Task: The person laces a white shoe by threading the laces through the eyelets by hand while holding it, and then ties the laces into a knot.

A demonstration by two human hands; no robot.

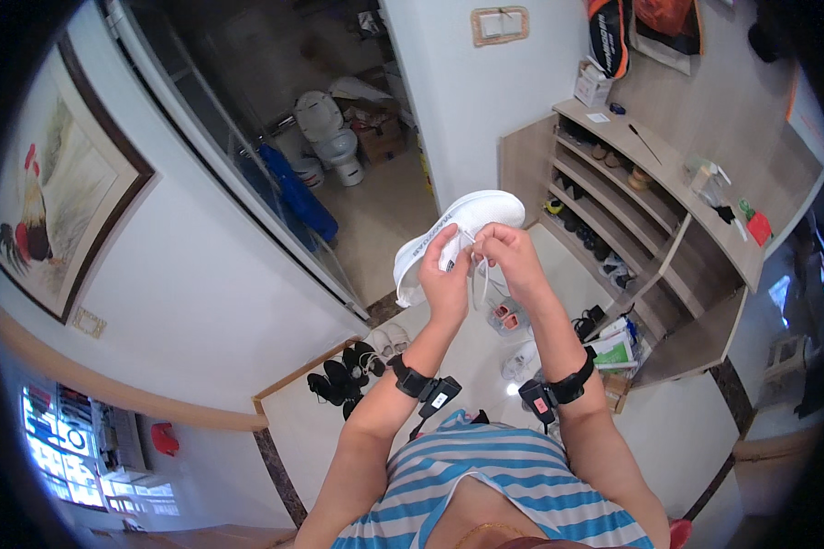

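A white mesh sneaker (489,206) is held up in front of me, its toe towards the upper right and dark lettering along its side. My left hand (446,274) is at the shoe's opening, with thumb and fingers pinching near the laces. My right hand (507,252) pinches a white shoelace (481,283), whose loose part dangles below the fingers. Both hands meet over the lacing, so the exact grip on each lace is partly hidden. Black straps with small boxes circle both forearms.
An open wooden shoe cabinet (649,226) holding several shoes stands at the right, its doors swung out. Black shoes (336,381) and pale shoes (389,339) line the left wall. On the floor are a clear plastic container (507,317) and a white shoe (518,360). A doorway opens onto a toilet (340,152).
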